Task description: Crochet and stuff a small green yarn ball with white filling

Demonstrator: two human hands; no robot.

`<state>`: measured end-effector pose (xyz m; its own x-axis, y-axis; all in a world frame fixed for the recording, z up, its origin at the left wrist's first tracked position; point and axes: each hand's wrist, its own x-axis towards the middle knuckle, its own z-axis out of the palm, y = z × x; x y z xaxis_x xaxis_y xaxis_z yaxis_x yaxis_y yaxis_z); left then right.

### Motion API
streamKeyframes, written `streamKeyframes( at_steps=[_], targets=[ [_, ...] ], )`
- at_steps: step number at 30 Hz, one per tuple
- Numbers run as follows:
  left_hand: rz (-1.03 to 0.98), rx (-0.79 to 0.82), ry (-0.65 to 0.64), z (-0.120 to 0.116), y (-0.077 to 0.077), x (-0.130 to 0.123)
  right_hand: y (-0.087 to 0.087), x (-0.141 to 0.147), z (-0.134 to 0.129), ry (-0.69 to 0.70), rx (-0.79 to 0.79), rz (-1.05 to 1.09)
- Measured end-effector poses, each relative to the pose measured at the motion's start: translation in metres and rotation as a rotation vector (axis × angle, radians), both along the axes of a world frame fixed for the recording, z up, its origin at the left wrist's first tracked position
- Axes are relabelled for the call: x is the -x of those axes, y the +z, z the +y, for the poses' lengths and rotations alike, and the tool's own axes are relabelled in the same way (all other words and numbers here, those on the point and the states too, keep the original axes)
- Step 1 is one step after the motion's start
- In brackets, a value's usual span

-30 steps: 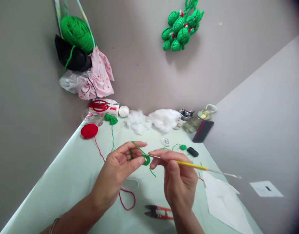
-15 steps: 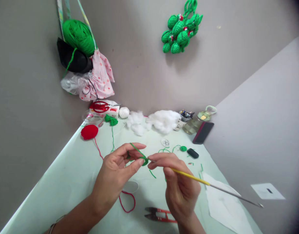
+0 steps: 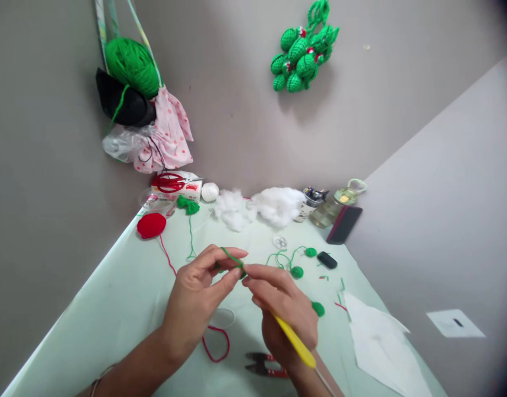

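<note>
My left hand (image 3: 198,292) pinches a small piece of green crochet (image 3: 242,271) between thumb and fingers, with green yarn (image 3: 231,256) running over its index finger. Close against it on the right, my right hand (image 3: 284,309) grips a crochet hook with a yellow handle (image 3: 294,339). The handle slants down toward the lower right, and its metal end passes over my wrist. The hook's working tip is hidden by the fingers at the crochet piece. Both sets of fingertips nearly touch.
Red-handled snips (image 3: 264,365) lie beneath my right wrist. Left is a red yarn ball (image 3: 151,225); white stuffing (image 3: 278,205) sits behind. Small green balls (image 3: 297,272), a black object (image 3: 327,259), a phone (image 3: 344,225) and white paper (image 3: 381,342) are at right.
My right hand has turned and shifted left, swinging the hook's handle from pointing right to pointing down. Two green pieces on the table now show past the hand.
</note>
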<state>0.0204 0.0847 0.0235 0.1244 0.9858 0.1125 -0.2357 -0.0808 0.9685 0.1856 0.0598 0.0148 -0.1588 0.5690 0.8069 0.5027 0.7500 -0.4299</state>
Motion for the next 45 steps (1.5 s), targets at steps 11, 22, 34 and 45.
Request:
streamKeyframes(
  at_steps=[11, 22, 34, 45],
  targets=[
    [-0.085, 0.057, 0.002, -0.002, 0.002, -0.004, -0.009, 0.015, 0.0, -0.05, 0.158, 0.191],
    [-0.04, 0.005, 0.022, -0.005, 0.003, -0.001, 0.008, 0.018, 0.011, 0.164, 0.345, 0.559],
    [-0.264, 0.301, -0.043, -0.004, 0.007, -0.006, -0.005, 0.013, 0.0, -0.031, 0.005, 0.148],
    [-0.324, 0.438, -0.169, 0.004, 0.006, -0.004, -0.006, 0.003, 0.004, -0.112, 0.005, -0.055]
  ],
)
